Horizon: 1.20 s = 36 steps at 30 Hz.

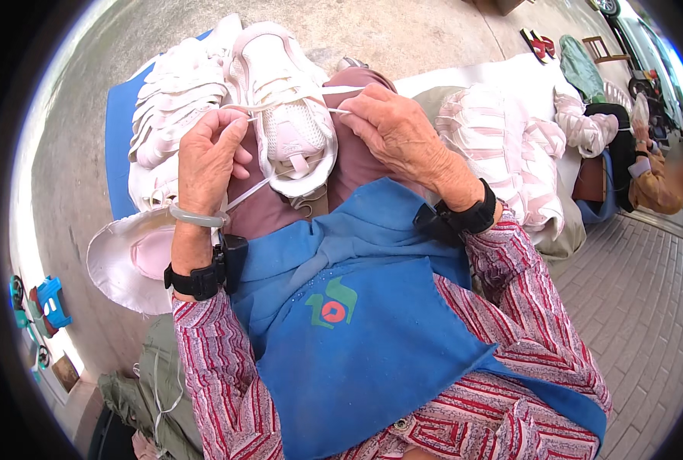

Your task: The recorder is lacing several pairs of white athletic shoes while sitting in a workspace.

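Observation:
A white sneaker (294,134) with a pale pink tongue rests between my knees, its heel toward me. White shoelace (344,90) strands cross over its upper and run out to both sides. On the left, my left hand (213,153) pinches a lace between thumb and forefinger near the shoe's edge. To the right of the shoe, my right hand (403,134) is closed on the other lace end, whose tip shows at the fingers. Below my left wrist lies a pale, partly made shoe upper (127,257), with a lace hanging down toward it.
White shoe uppers (169,100) are stacked on a blue sheet (119,138) at left. More pink-and-white uppers (495,138) lie in a heap at right. A blue apron (357,360) covers my lap. Another person (660,180) sits at far right, beside more shoe parts.

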Tool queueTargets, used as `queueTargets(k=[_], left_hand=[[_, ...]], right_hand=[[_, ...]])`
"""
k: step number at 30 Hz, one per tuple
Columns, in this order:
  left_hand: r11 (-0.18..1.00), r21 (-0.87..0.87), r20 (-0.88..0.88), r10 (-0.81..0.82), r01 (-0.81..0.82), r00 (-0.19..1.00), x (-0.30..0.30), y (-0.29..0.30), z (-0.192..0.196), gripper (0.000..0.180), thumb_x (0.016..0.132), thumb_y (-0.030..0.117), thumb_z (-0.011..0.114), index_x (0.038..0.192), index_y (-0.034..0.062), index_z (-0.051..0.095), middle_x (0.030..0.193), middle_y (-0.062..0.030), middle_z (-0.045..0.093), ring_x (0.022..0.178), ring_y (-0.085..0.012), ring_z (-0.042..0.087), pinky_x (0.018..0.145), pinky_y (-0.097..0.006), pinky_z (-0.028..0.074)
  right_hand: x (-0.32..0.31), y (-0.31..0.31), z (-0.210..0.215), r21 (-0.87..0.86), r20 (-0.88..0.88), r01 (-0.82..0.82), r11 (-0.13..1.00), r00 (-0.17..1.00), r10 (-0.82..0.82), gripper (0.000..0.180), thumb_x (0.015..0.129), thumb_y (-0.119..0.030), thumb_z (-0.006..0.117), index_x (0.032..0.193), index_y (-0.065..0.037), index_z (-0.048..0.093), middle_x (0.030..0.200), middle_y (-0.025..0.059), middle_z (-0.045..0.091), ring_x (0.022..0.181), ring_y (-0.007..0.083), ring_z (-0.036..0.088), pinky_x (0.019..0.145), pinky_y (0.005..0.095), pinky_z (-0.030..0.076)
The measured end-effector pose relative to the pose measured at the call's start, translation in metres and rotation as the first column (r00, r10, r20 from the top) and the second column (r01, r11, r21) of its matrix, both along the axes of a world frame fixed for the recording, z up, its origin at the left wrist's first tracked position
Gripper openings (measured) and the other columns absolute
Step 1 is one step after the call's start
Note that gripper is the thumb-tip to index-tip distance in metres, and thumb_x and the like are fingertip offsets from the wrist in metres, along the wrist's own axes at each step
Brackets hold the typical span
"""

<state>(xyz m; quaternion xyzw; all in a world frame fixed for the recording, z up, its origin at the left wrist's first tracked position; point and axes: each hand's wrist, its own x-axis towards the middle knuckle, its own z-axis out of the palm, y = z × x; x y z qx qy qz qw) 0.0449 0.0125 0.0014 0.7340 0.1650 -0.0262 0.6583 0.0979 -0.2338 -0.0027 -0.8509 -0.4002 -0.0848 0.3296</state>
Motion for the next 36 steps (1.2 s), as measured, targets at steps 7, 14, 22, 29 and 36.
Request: queueTargets(k=[7, 14, 22, 29, 36], left_hand=[[0.999, 0.018, 0.017, -0.039, 0.039, 0.999, 0.003, -0.003, -0.005, 0.019, 0.091, 0.020, 0.062, 0.097, 0.0022, 0.064, 0.073, -0.0001, 0.060, 0.056, -0.0033, 0.052, 0.043, -0.015, 0.041], [0.988, 0.151, 0.061, 0.027, -0.036, 0.998, -0.002, -0.007, -0.008, 0.019, 0.091, 0.020, 0.063, 0.098, 0.0021, 0.065, 0.076, -0.0010, 0.061, 0.059, -0.0043, 0.054, 0.045, -0.016, 0.043], [0.984, 0.170, 0.075, 0.039, -0.051, 0.996, -0.005, -0.009, -0.010, 0.020, 0.092, 0.019, 0.062, 0.103, 0.0030, 0.065, 0.078, 0.0001, 0.062, 0.060, -0.0033, 0.053, 0.047, -0.016, 0.045], [0.782, 0.622, 0.322, -0.203, -0.045, 0.925, -0.015, -0.017, -0.004, 0.032, 0.087, 0.019, 0.065, 0.109, -0.0037, 0.060, 0.091, -0.0119, 0.060, 0.069, -0.0176, 0.060, 0.063, -0.030, 0.050], [0.547, 0.833, 0.305, -0.331, -0.082, 0.893, -0.011, -0.018, -0.017, 0.027, 0.090, 0.011, 0.054, 0.113, -0.0040, 0.058, 0.102, -0.0197, 0.058, 0.092, -0.0352, 0.058, 0.081, -0.040, 0.047]], right_hand=[[0.020, 0.018, 0.009, -0.035, -0.289, 0.104, 0.994, 0.951, -0.110, 0.021, 0.090, -0.023, 0.054, 0.092, -0.005, 0.064, 0.084, 0.0161, 0.065, 0.083, 0.0349, 0.062, 0.076, 0.0415, 0.047], [0.024, 0.015, 0.008, -0.008, -0.156, 0.016, 1.000, 0.988, -0.017, 0.018, 0.088, -0.021, 0.055, 0.091, -0.006, 0.063, 0.082, 0.0145, 0.064, 0.083, 0.0326, 0.062, 0.075, 0.0408, 0.048], [0.040, 0.033, -0.001, 0.041, -0.168, 0.062, 0.997, 0.984, -0.054, 0.021, 0.087, -0.022, 0.054, 0.087, -0.005, 0.065, 0.081, 0.0158, 0.063, 0.081, 0.0337, 0.061, 0.074, 0.0409, 0.048], [0.037, 0.028, 0.002, 0.020, -0.202, 0.022, 1.000, 0.979, -0.017, 0.025, 0.086, -0.025, 0.054, 0.084, -0.002, 0.064, 0.079, 0.0174, 0.063, 0.078, 0.0355, 0.061, 0.072, 0.0425, 0.049], [0.041, 0.031, 0.008, -0.077, -0.152, -0.057, 0.995, 0.987, 0.044, 0.023, 0.086, -0.023, 0.054, 0.082, -0.002, 0.063, 0.078, 0.0167, 0.063, 0.078, 0.0353, 0.061, 0.073, 0.0423, 0.048]])
